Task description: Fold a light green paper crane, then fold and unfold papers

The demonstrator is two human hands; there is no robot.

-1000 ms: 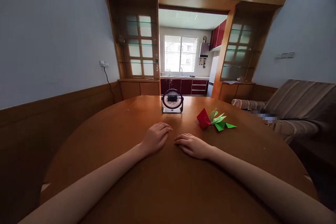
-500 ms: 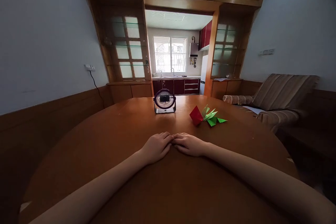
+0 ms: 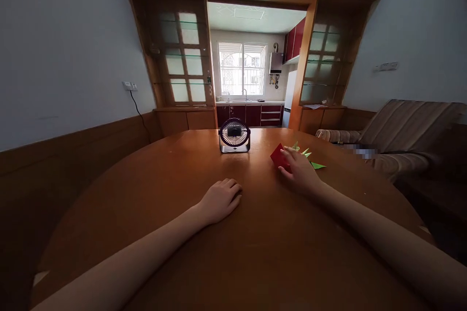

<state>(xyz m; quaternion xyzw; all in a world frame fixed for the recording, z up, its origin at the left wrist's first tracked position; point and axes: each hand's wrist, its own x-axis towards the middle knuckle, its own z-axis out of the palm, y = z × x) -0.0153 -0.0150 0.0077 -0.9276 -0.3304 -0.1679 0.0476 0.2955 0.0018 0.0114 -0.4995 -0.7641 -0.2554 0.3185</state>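
The right hand [image 3: 298, 171] partly covers the red origami [image 3: 276, 156], toward the far right edge of the table [image 3: 233, 262]; its grip I cannot tell. The left hand [image 3: 220, 200] rests empty, unclenched. Pressing down could crush folds.

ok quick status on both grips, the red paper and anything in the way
Left grip palm-down on wooden table. Right grip over red folded paper, contact unclear. Green folded paper partly hidden. Desk fan farther back, not blocking.

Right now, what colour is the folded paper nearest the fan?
The paper is red; it shows best in the head view, partly behind the right hand.
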